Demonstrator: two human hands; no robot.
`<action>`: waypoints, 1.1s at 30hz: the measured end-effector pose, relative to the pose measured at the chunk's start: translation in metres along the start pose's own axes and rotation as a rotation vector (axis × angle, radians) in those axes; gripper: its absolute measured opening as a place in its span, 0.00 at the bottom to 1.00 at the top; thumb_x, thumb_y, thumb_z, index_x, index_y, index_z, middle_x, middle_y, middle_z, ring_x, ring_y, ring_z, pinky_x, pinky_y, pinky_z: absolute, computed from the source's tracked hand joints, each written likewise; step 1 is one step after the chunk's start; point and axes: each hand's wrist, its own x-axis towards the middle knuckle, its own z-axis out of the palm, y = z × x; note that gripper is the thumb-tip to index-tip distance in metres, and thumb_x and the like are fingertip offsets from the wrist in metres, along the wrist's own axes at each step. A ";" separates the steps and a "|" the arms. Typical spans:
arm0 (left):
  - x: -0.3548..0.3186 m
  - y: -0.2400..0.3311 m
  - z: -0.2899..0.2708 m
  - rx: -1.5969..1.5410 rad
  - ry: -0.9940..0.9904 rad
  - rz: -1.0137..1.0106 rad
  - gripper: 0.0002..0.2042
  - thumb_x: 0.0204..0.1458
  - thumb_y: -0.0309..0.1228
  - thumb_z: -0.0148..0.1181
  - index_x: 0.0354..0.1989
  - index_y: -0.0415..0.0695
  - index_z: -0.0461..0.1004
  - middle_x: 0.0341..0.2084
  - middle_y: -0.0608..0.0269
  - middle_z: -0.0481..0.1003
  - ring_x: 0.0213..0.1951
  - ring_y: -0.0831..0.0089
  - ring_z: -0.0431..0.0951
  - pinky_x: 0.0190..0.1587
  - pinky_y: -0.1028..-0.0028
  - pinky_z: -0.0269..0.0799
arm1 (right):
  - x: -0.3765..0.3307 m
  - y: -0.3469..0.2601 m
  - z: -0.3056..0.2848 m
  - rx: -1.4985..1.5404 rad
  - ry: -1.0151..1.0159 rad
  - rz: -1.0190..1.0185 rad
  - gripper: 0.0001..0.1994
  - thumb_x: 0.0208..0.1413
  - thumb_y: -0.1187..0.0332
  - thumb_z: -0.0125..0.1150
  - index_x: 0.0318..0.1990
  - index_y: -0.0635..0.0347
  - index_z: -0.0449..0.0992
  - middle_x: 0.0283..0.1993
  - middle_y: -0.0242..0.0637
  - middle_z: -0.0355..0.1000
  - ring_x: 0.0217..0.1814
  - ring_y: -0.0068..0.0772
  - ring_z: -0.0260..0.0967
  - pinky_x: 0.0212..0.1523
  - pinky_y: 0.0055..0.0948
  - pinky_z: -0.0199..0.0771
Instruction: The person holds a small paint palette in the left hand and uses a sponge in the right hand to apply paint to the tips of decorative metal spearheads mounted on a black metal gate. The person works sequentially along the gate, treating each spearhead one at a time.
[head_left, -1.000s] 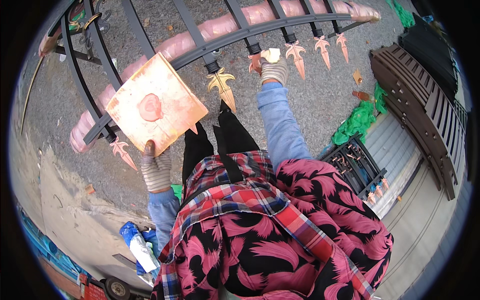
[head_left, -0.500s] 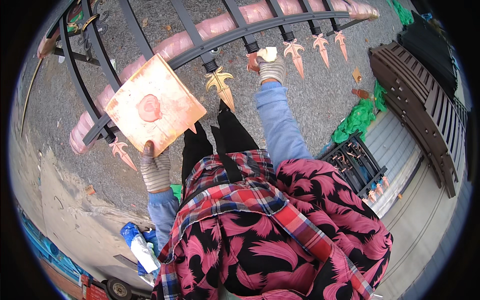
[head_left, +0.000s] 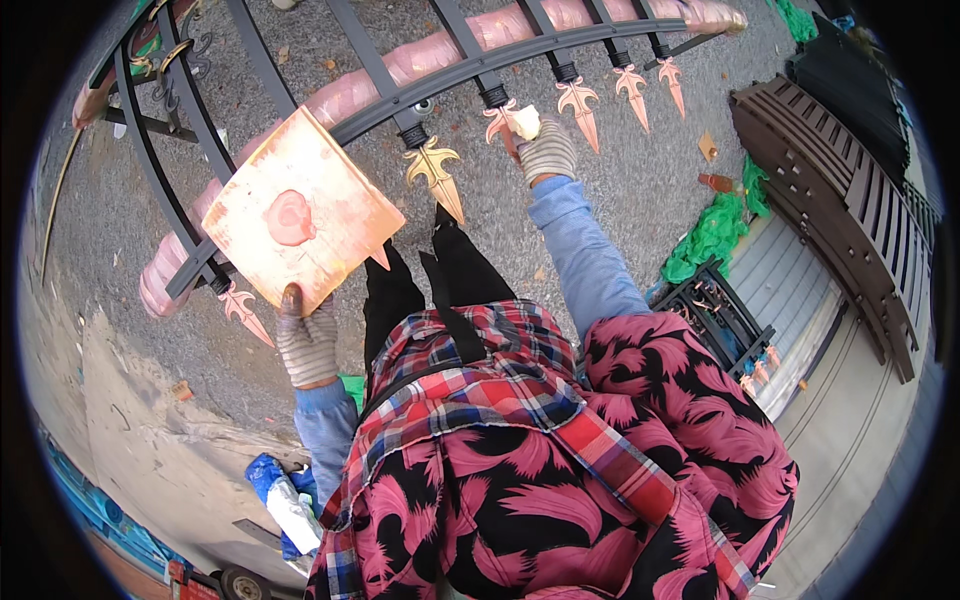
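Observation:
My left hand (head_left: 308,340), in a striped glove with a dark-stained thumb, is closed on the lower edge of a square board (head_left: 345,185) smeared with copper paint. A wet puddle of paint (head_left: 291,218) lies near its middle. My right hand (head_left: 548,150), also gloved, is closed round a pale sponge piece (head_left: 524,122) beside a copper-coloured spearhead (head_left: 500,124) on the dark metal fence (head_left: 455,72). Whether the sponge touches the spearhead I cannot tell. Between my hands a gold spearhead (head_left: 436,172) points toward me. The board covers part of the fence and most of another spearhead.
Pink-wrapped padding (head_left: 410,60) lies under the fence. More copper spearheads (head_left: 578,110) continue to the right. Green netting (head_left: 712,235), a bottle (head_left: 718,184) and stacked brown metal panels (head_left: 825,190) are at the right. A blue-and-white bag (head_left: 285,500) lies at lower left.
My right hand has moved slightly right and down, uncovering more of the copper spearhead beside it. My left hand still holds the board, and the whole view has shifted a little.

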 end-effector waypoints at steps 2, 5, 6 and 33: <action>-0.001 0.001 0.003 -0.012 0.015 -0.019 0.32 0.38 0.27 0.63 0.53 0.38 0.55 0.49 0.57 0.62 0.52 0.63 0.62 0.55 0.63 0.58 | -0.016 0.009 0.003 -0.026 -0.040 0.001 0.18 0.37 0.55 0.61 0.31 0.59 0.73 0.30 0.48 0.71 0.34 0.49 0.69 0.34 0.40 0.69; -0.002 0.001 -0.001 -0.030 -0.028 0.030 0.32 0.38 0.26 0.63 0.53 0.38 0.55 0.49 0.57 0.62 0.52 0.63 0.62 0.55 0.64 0.58 | -0.042 0.050 0.006 -0.034 -0.170 0.076 0.18 0.36 0.56 0.62 0.31 0.59 0.73 0.30 0.48 0.71 0.33 0.49 0.69 0.32 0.39 0.69; -0.007 0.003 -0.008 -0.032 0.007 0.024 0.32 0.38 0.26 0.63 0.53 0.38 0.55 0.49 0.57 0.62 0.52 0.63 0.62 0.55 0.64 0.58 | -0.049 0.064 0.004 0.018 -0.183 0.085 0.18 0.36 0.56 0.62 0.31 0.59 0.73 0.30 0.48 0.71 0.33 0.49 0.69 0.32 0.39 0.69; 0.010 0.039 -0.016 0.034 -0.053 0.024 0.33 0.37 0.26 0.63 0.54 0.39 0.54 0.48 0.56 0.63 0.51 0.62 0.63 0.53 0.62 0.60 | -0.045 -0.067 0.044 -0.117 -0.299 -0.131 0.17 0.34 0.64 0.64 0.36 0.55 0.72 0.36 0.43 0.71 0.40 0.43 0.68 0.38 0.37 0.69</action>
